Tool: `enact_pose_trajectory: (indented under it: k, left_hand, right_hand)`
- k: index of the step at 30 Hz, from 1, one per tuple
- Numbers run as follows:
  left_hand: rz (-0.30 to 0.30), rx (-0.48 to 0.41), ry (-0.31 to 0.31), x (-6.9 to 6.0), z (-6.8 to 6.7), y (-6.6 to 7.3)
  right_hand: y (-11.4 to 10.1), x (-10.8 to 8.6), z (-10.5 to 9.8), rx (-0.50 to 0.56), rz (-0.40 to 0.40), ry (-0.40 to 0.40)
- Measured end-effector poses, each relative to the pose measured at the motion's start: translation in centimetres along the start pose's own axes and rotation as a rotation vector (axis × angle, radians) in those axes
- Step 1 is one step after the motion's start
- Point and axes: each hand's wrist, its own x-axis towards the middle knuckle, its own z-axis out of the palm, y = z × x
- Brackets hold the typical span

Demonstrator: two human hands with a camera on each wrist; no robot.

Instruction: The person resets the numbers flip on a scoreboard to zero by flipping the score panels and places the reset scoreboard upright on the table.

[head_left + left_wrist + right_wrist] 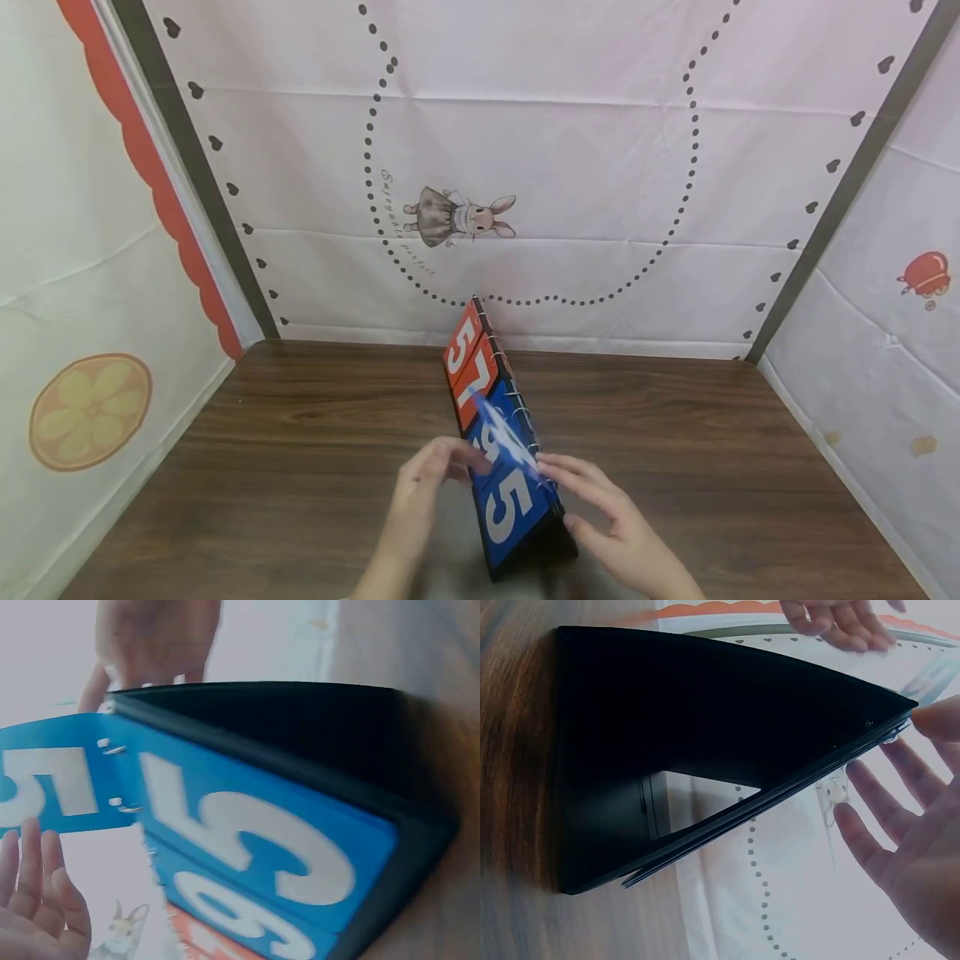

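Blue card (64, 772) with a white 5 stands raised from the scoreboard (495, 408), just beside the fingertips of the left hand (423, 479), and its inner edge hangs on metal rings (114, 750). The scoreboard has the form of a tent and stands on the wooden table (712, 467) between the two hands, its number side toward the left fingers. Nearer to the person than these fingers, a flat blue 5 (517, 517) lies on the slope; beyond them, toward the back wall, are the red cards (474, 375).

In my judgement, the step in hand is the turning of one card over the top. The next move seems to call for guiding this card across the ridge, toward the right fingers, lightly, so that the rings do not catch.

The left hand comes in from its own side with the wrist bent toward the scoreboard. Its fingers are extended and only slightly bent, with nothing gripped; whether a fingertip touches the card, I cannot tell. The right hand (607, 517) reaches from the opposite side, fingers spread and thumb well apart from them. Its foremost fingertips are at the ridge, close to the rings, but they do not seem to pinch anything; how firmly they touch is not visible.
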Motion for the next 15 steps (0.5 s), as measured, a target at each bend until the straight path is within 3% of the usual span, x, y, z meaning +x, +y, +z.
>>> enact_pose_trajectory:
  k: [4, 10, 15]
  left_hand:
    - [0.002, -0.065, 0.071, -0.2, -1.0, 0.8]
    - [-0.024, -0.045, 0.091, -0.3, -2.0, 1.5]
    - [-0.068, -0.051, 0.095, -0.1, -2.3, 1.6]
  right_hand:
    - [-0.6, 0.0, 0.1, -0.101, 0.038, -0.009]
    - [-1.5, 0.2, 0.0, -0.188, 0.133, -0.031]
    - [-2.1, 0.6, -0.1, -0.185, 0.225, -0.090]
